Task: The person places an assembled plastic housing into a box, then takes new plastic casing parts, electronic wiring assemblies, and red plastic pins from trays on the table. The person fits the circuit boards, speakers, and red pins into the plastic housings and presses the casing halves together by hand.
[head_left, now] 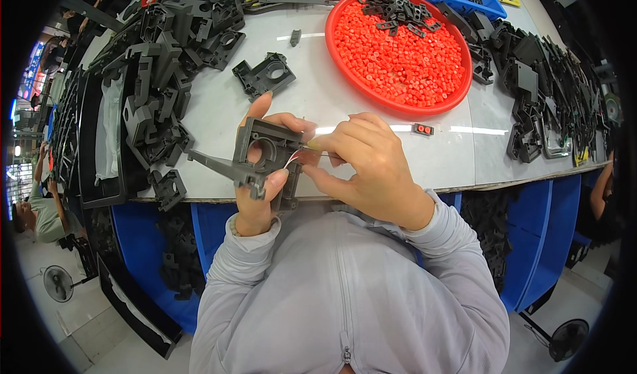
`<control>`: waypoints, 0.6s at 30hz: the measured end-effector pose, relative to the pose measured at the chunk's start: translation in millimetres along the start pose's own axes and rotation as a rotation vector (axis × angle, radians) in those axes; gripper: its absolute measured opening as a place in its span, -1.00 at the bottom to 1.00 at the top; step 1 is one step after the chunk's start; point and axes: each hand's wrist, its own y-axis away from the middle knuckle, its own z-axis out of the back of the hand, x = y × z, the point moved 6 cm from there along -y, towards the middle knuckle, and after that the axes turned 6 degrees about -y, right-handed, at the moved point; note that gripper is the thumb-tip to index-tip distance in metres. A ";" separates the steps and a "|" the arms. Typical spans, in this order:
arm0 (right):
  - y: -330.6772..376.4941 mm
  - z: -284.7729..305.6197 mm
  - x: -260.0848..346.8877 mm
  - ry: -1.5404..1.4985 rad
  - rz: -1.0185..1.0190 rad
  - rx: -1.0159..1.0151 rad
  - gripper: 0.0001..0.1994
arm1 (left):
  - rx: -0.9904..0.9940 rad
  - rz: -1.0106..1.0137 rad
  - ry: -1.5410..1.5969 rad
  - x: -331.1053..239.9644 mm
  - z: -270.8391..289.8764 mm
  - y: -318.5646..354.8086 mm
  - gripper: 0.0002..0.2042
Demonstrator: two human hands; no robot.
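Within left hand (255, 206), grey plastic bracket (271, 150)

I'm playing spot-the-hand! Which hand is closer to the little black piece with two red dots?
Right hand: it's just left of the little black piece, without touching. The left hand is farther left, holding a grey bracket.

Left of the round red basin (405, 109), a hand could pass across the worktop (206, 112), around a loose dark bracket (255, 81) and small dark clip (295, 38). Heaped dark parts (162, 75) block the way farther left; a second dark heap (527, 75) blocks the basin's right. Nearer than the basin, the hands (378, 165) and held bracket (269, 130) obstruct its left side, while a small block with red inserts (423, 129) sits just beside its rim.
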 end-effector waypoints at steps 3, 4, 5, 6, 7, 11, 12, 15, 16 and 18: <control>0.3 4.4 1.4 0.033 -0.024 -0.018 -0.77 | 0.035 0.005 0.027 0.9 -0.9 -1.6 -0.25; 1.6 3.8 1.3 0.041 -0.026 -0.018 -0.77 | 0.040 0.005 0.033 2.0 -0.7 -2.3 -0.25; 4.5 2.7 -1.6 0.025 -0.059 -0.026 -0.78 | 0.058 -0.042 -0.030 1.6 -2.0 -2.9 -0.27; 6.9 1.9 -4.8 0.010 -0.092 -0.035 -0.79 | 0.076 -0.090 -0.091 1.1 -4.1 -3.1 -0.29; 8.3 1.6 -6.4 0.024 -0.099 -0.038 -0.79 | 0.079 -0.101 -0.090 0.0 -6.7 -0.9 -0.32; 10.3 9.2 -7.2 -0.077 -0.061 -0.125 -0.74 | 0.040 -0.228 -0.403 -0.4 4.2 -3.6 -0.31; 10.9 8.5 -8.7 -0.090 -0.060 -0.117 -0.74 | 0.051 -0.227 -0.390 0.4 4.5 -4.8 -0.31; 21.0 -1.4 -23.7 -0.111 -0.154 -0.063 -0.71 | -0.083 -0.269 -0.395 -4.9 16.8 -8.3 -0.35; 23.5 -0.6 -26.1 -0.100 -0.160 -0.067 -0.71 | -0.074 -0.268 -0.385 -3.1 17.0 -10.4 -0.35; 27.9 -5.2 -27.1 -0.085 -0.127 0.029 -0.72 | -0.102 -0.306 -0.373 -1.4 19.7 -11.4 -0.34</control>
